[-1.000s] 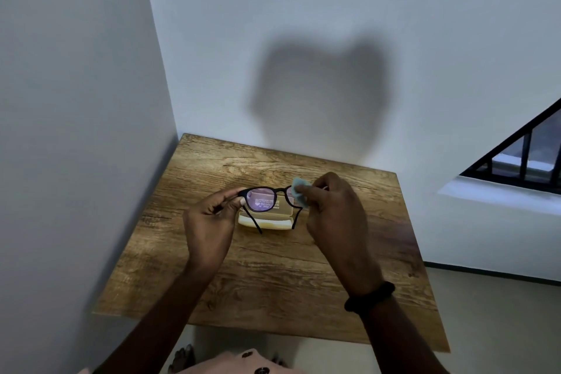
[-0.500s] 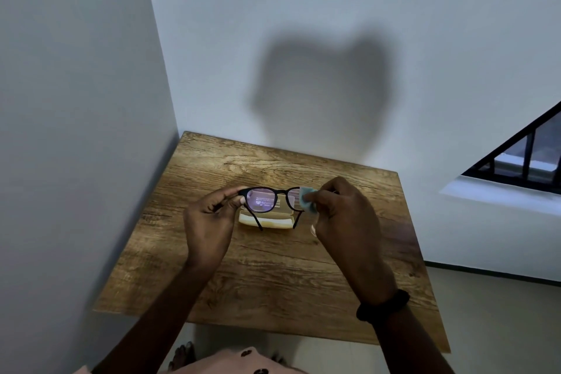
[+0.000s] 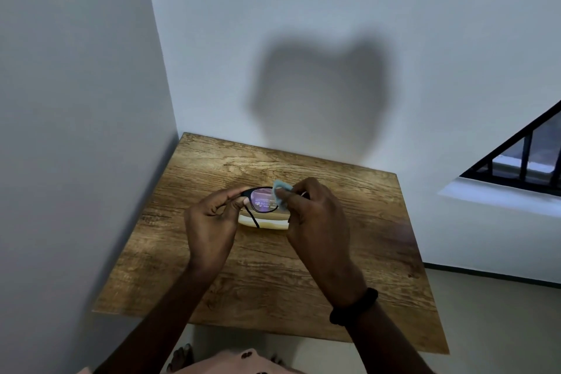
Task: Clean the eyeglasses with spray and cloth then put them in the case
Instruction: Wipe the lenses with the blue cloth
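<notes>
Black-framed eyeglasses [image 3: 261, 201] are held above the middle of the wooden table [image 3: 349, 297]. My left hand [image 3: 212, 222] pinches their left end at the hinge. My right hand [image 3: 315, 222] pinches a small light-blue cloth [image 3: 280, 196] against the frame near the bridge and hides the right lens. A cream-coloured case [image 3: 267, 223] lies on the table just below the glasses, partly hidden by both hands. No spray bottle is in view.
The table stands in a corner, with grey walls to the left [image 3: 76, 130] and behind it. A barred window [image 3: 522, 167] sits at the right. The floor [image 3: 501, 313] shows past the table's right edge. A dark band circles my right wrist [image 3: 353, 305].
My right hand has slid the cloth leftward, from the right lens toward the bridge and left lens. The left hand keeps its hold in about the same place.
</notes>
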Demonstrator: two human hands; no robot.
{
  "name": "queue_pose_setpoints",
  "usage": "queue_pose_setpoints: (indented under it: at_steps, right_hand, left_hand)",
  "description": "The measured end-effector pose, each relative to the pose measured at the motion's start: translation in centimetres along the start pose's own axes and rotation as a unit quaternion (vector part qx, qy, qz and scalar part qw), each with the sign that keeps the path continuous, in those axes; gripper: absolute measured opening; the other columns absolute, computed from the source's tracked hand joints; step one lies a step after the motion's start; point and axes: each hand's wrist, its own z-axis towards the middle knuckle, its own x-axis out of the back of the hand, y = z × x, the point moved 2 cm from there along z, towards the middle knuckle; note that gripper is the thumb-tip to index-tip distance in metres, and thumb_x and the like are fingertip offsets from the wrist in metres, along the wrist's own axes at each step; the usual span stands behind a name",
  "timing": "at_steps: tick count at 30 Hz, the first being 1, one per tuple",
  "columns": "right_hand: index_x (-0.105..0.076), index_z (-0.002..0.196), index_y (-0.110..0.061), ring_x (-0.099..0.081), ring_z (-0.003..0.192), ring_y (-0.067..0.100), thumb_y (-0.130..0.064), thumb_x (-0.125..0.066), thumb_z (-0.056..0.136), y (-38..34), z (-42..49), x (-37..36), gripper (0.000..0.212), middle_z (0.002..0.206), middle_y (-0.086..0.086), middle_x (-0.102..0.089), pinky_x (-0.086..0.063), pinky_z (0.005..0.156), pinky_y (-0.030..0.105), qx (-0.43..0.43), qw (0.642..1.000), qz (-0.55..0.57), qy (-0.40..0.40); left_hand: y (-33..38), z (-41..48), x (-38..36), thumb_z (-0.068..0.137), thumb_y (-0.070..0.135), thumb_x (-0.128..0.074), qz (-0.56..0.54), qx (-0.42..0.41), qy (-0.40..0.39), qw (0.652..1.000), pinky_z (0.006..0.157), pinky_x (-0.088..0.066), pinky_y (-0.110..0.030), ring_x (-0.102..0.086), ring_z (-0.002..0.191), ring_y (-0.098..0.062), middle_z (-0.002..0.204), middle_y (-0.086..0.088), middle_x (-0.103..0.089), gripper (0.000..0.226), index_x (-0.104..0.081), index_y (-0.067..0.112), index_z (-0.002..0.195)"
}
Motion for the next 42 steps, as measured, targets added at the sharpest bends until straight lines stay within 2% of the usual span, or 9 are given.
queue_pose_setpoints:
  at_steps: [3, 8, 16, 23, 26, 31, 36, 39, 42]
  right_hand:
    - [-0.077, 0.112, -0.02, -0.059, 0.082, 0.022, -0.006, -0.073, 0.083, 0.1, 0.3, -0.2, 0.032, 0.091, 0.001, -0.062, -0.054, 0.06, 0.036, -0.014, 0.999, -0.022, 0.023]
    - [-0.076, 0.112, -0.016, -0.061, 0.085, 0.022, 0.0, -0.075, 0.077, -1.2, -0.6, -0.8, 0.038, 0.094, 0.002, -0.064, -0.053, 0.064, 0.037, 0.036, 0.999, 0.004, -0.025]
    - [-0.078, 0.1, -0.019, -0.065, 0.09, -0.001, 0.005, -0.068, 0.085, 4.1, -1.1, 2.4, 0.03, 0.097, -0.009, -0.07, -0.057, 0.069, 0.022, -0.101, 0.977, 0.178, 0.068]
    - [-0.08, 0.086, -0.015, -0.065, 0.083, 0.01, 0.008, -0.067, 0.078, 11.1, -6.8, -5.4, 0.028, 0.09, 0.0, -0.074, -0.054, 0.069, 0.027, -0.187, 0.975, 0.115, -0.026]
    - [-0.079, 0.093, -0.013, -0.068, 0.086, 0.02, 0.0, -0.069, 0.081, 12.8, -9.3, -8.7, 0.021, 0.097, 0.003, -0.072, -0.044, 0.066, 0.017, -0.215, 0.97, 0.072, -0.085]
    - [-0.075, 0.107, -0.016, -0.063, 0.094, 0.019, -0.017, -0.066, 0.088, 13.2, -11.3, -11.7, 0.021, 0.112, -0.001, -0.064, -0.048, 0.069, 0.03, -0.199, 0.963, 0.016, -0.183]
    - [-0.071, 0.115, -0.018, -0.057, 0.109, 0.023, -0.018, -0.066, 0.085, 13.0, -11.9, -12.9, 0.03, 0.119, 0.002, -0.06, -0.054, 0.079, 0.037, -0.162, 0.952, -0.044, -0.255]
    - [-0.07, 0.119, -0.02, -0.061, 0.105, 0.026, -0.023, -0.062, 0.088, 12.7, -11.7, -12.3, 0.033, 0.118, 0.003, -0.062, -0.054, 0.081, 0.038, -0.165, 0.956, -0.019, -0.242]
    - [-0.071, 0.121, -0.016, -0.064, 0.107, 0.027, -0.02, -0.06, 0.086, 12.2, -10.9, -10.2, 0.037, 0.122, 0.007, -0.066, -0.054, 0.086, 0.04, -0.189, 0.97, 0.028, -0.152]
  left_hand:
    - [0.3, -0.2, -0.2, 0.087, 0.003, -0.076, -0.005, 0.0, 0.0, 1.0, 0.088, -0.059, -0.027, -0.074, 0.098, -0.005, 0.099, 0.012, -0.078, 0.028, -0.077, 0.024, 0.104]
    - [-0.4, 0.2, 0.3, 0.088, 0.003, -0.075, -0.005, 0.01, 0.006, 1.0, 0.091, -0.059, -0.032, -0.074, 0.102, -0.008, 0.102, 0.006, -0.079, 0.025, -0.079, 0.019, 0.107]
    - [-0.7, 0.7, 1.2, 0.091, 0.0, -0.072, -0.016, 0.007, 0.044, 0.999, 0.092, -0.058, -0.024, -0.075, 0.102, -0.011, 0.103, 0.0, -0.078, 0.022, -0.078, 0.007, 0.11]
    - [-0.8, 0.6, 0.9, 0.091, -0.003, -0.07, -0.024, -0.006, 0.042, 0.999, 0.093, -0.056, -0.022, -0.073, 0.102, -0.007, 0.105, 0.002, -0.077, 0.025, -0.076, 0.007, 0.113]
    - [-0.9, 0.3, 0.6, 0.092, -0.003, -0.069, -0.018, -0.016, 0.029, 0.999, 0.095, -0.057, -0.026, -0.074, 0.106, -0.015, 0.11, -0.006, -0.077, 0.025, -0.075, 0.001, 0.115]
    - [-0.7, -0.2, 0.4, 0.092, -0.005, -0.068, -0.012, -0.042, 0.012, 0.999, 0.095, -0.057, -0.03, -0.074, 0.105, -0.019, 0.108, -0.006, -0.077, 0.026, -0.075, 0.005, 0.114]
    - [-0.4, -0.4, 0.2, 0.092, -0.006, -0.067, -0.01, -0.056, -0.004, 0.998, 0.095, -0.057, -0.029, -0.074, 0.105, -0.018, 0.109, -0.005, -0.076, 0.027, -0.073, 0.006, 0.116]
    - [-0.4, -0.4, 0.1, 0.092, -0.004, -0.068, -0.014, -0.055, -0.009, 0.998, 0.094, -0.056, -0.028, -0.073, 0.104, -0.012, 0.107, -0.002, -0.076, 0.025, -0.074, 0.009, 0.113]
    - [-0.3, -0.6, 0.0, 0.094, -0.003, -0.066, -0.009, -0.063, -0.02, 0.998, 0.092, -0.053, -0.021, -0.071, 0.102, -0.004, 0.104, 0.003, -0.075, 0.022, -0.074, 0.009, 0.111]
